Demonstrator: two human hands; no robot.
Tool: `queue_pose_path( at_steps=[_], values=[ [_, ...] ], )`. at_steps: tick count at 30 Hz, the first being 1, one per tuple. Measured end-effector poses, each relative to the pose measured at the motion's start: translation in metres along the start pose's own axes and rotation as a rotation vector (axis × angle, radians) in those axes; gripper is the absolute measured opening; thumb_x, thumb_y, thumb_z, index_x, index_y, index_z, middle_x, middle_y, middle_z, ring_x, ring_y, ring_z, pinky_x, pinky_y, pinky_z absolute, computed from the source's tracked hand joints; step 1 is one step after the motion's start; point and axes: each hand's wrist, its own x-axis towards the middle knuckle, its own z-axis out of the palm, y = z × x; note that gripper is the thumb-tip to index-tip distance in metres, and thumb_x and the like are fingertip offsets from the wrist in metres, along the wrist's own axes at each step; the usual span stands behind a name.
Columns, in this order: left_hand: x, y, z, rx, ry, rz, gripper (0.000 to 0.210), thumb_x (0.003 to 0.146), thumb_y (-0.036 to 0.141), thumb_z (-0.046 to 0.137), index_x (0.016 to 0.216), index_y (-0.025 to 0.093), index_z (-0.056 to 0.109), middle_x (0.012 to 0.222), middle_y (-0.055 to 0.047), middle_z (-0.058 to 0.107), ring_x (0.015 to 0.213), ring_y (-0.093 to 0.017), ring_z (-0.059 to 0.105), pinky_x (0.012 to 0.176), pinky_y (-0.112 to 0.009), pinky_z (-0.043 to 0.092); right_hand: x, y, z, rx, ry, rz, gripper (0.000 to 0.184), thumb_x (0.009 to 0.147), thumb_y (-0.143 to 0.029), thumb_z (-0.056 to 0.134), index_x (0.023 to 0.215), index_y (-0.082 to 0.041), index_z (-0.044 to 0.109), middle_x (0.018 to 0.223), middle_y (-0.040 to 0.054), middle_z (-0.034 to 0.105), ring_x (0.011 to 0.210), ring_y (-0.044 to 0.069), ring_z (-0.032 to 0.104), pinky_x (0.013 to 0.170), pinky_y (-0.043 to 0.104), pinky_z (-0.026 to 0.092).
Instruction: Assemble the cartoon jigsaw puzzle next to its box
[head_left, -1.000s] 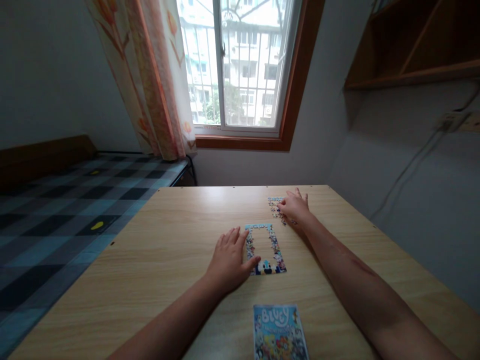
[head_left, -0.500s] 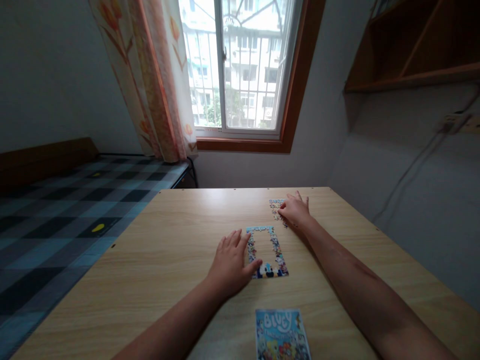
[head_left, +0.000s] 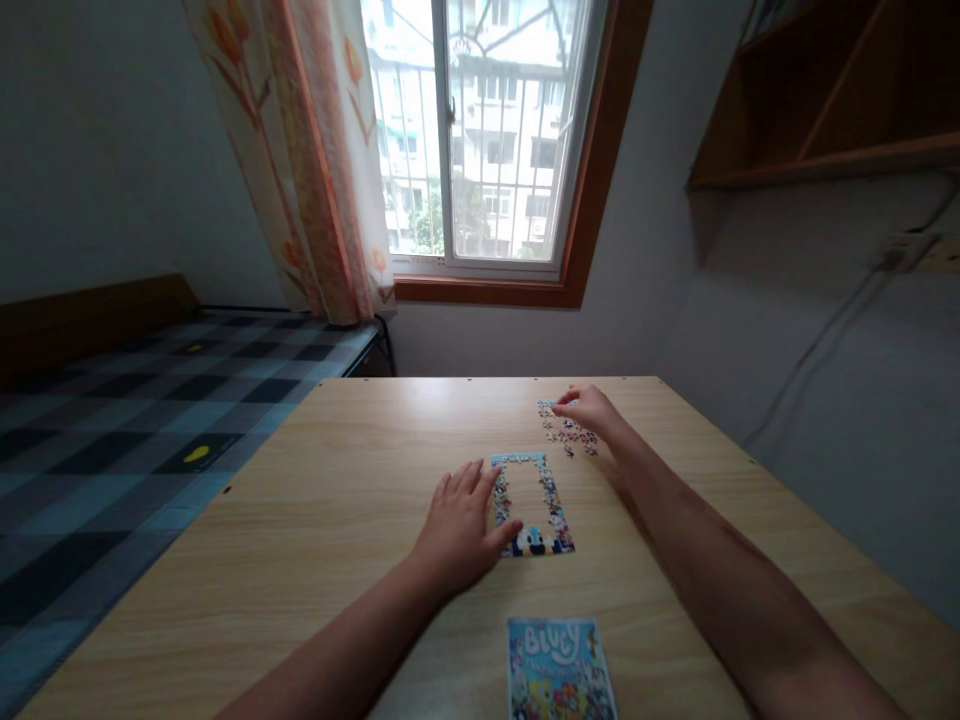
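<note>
A jigsaw puzzle frame [head_left: 556, 505] lies on the wooden table, joined along its four sides with bare table showing inside it. My left hand [head_left: 463, 520] rests flat and open over its left edge, fingers spread and thumb at the lower left corner. Farther back, loose puzzle pieces [head_left: 571, 437] are spread in a small group, some lined up in rows. Over that group is my right hand [head_left: 589, 408], thumb and fingers pinched together at the pieces' far side. Whatever is between those fingertips is too small to make out.
A blue box with "Bluey" lettering [head_left: 561, 668] lies at the table's near edge. Left of the table [head_left: 337, 560] stands a bed with a checked cover [head_left: 142, 420]. A window and curtain are behind, and a wooden shelf [head_left: 825, 165] hangs at the upper right.
My right hand has lifted and shifted slightly away over the loose pieces, uncovering several that it hid. The left hand stays on the puzzle frame.
</note>
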Motion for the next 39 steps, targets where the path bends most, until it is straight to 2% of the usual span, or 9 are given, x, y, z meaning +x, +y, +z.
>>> queue_pose_path(
  at_steps=[4, 7, 10, 14, 17, 22, 27, 30, 39],
  values=[
    [0.0, -0.001, 0.001, -0.002, -0.004, 0.002, 0.076, 0.09, 0.058, 0.057, 0.153, 0.02, 0.044, 0.164, -0.016, 0.034, 0.152, -0.032, 0.029, 0.125, -0.053, 0.019, 0.001, -0.012, -0.035, 0.207, -0.042, -0.062, 0.028, 0.085, -0.038, 0.068, 0.097, -0.014, 0.076, 0.092, 0.0102, 0.077, 0.083, 0.021, 0.071, 0.075, 0.031, 0.055],
    [0.0, -0.001, 0.001, -0.003, 0.009, 0.011, 0.076, 0.09, 0.057, 0.058, 0.153, 0.019, 0.043, 0.163, -0.016, 0.034, 0.152, -0.032, 0.03, 0.125, -0.052, 0.019, -0.015, -0.032, -0.062, 0.483, -0.046, -0.161, 0.021, 0.082, -0.033, 0.072, 0.091, -0.014, 0.075, 0.085, 0.0105, 0.077, 0.074, 0.019, 0.069, 0.069, 0.031, 0.056],
    [0.0, 0.0, 0.0, 0.001, 0.018, 0.021, 0.075, 0.09, 0.057, 0.058, 0.153, 0.018, 0.044, 0.163, -0.016, 0.034, 0.151, -0.033, 0.03, 0.125, -0.052, 0.019, -0.045, -0.051, -0.077, 0.521, -0.12, -0.275, 0.018, 0.08, -0.034, 0.076, 0.086, -0.017, 0.076, 0.085, 0.0088, 0.077, 0.074, 0.019, 0.069, 0.067, 0.031, 0.055],
    [0.001, 0.0, -0.001, 0.016, 0.021, 0.036, 0.076, 0.089, 0.057, 0.059, 0.152, 0.017, 0.044, 0.163, -0.017, 0.035, 0.151, -0.033, 0.03, 0.125, -0.052, 0.02, -0.086, -0.057, -0.071, 0.438, -0.492, -0.37, 0.011, 0.081, -0.029, 0.075, 0.085, -0.019, 0.078, 0.075, 0.0032, 0.075, 0.067, 0.015, 0.067, 0.06, 0.027, 0.054],
    [0.001, 0.0, 0.0, 0.032, 0.019, 0.043, 0.076, 0.089, 0.057, 0.06, 0.152, 0.017, 0.043, 0.162, -0.018, 0.036, 0.151, -0.033, 0.031, 0.125, -0.052, 0.02, -0.102, -0.048, -0.055, 0.424, -0.767, -0.292, 0.016, 0.082, -0.027, 0.072, 0.094, -0.016, 0.078, 0.069, 0.0022, 0.072, 0.061, 0.014, 0.065, 0.053, 0.024, 0.054],
    [0.001, 0.0, 0.0, 0.052, 0.021, 0.053, 0.076, 0.088, 0.057, 0.061, 0.151, 0.019, 0.043, 0.162, -0.017, 0.037, 0.151, -0.033, 0.031, 0.124, -0.053, 0.022, -0.107, -0.038, -0.034, 0.449, -0.934, -0.212, 0.014, 0.081, -0.02, 0.071, 0.092, -0.013, 0.074, 0.072, 0.0029, 0.072, 0.062, 0.013, 0.067, 0.054, 0.021, 0.056],
    [0.002, -0.001, 0.002, 0.07, 0.032, 0.069, 0.077, 0.087, 0.058, 0.064, 0.151, 0.02, 0.042, 0.161, -0.016, 0.038, 0.151, -0.034, 0.032, 0.124, -0.054, 0.024, -0.107, -0.038, -0.028, 0.37, -0.985, -0.305, 0.007, 0.08, -0.018, 0.071, 0.086, -0.014, 0.072, 0.071, 0.0016, 0.071, 0.06, 0.011, 0.065, 0.053, 0.019, 0.05],
    [0.002, -0.002, 0.004, 0.067, 0.043, 0.085, 0.078, 0.085, 0.058, 0.065, 0.15, 0.02, 0.043, 0.161, -0.017, 0.039, 0.15, -0.035, 0.032, 0.123, -0.055, 0.024, -0.107, -0.037, -0.025, 0.376, -0.946, -0.379, 0.006, 0.079, -0.015, 0.072, 0.084, -0.014, 0.073, 0.071, 0.0014, 0.072, 0.063, 0.011, 0.065, 0.058, 0.019, 0.048],
    [0.002, -0.003, 0.007, 0.059, 0.062, 0.091, 0.079, 0.084, 0.058, 0.067, 0.149, 0.02, 0.043, 0.16, -0.016, 0.04, 0.15, -0.035, 0.033, 0.123, -0.056, 0.025, -0.11, -0.039, -0.016, 0.215, -0.823, -0.453, 0.006, 0.078, -0.017, 0.073, 0.084, -0.016, 0.076, 0.076, 0.0008, 0.072, 0.067, 0.012, 0.061, 0.062, 0.022, 0.044]
  ],
)
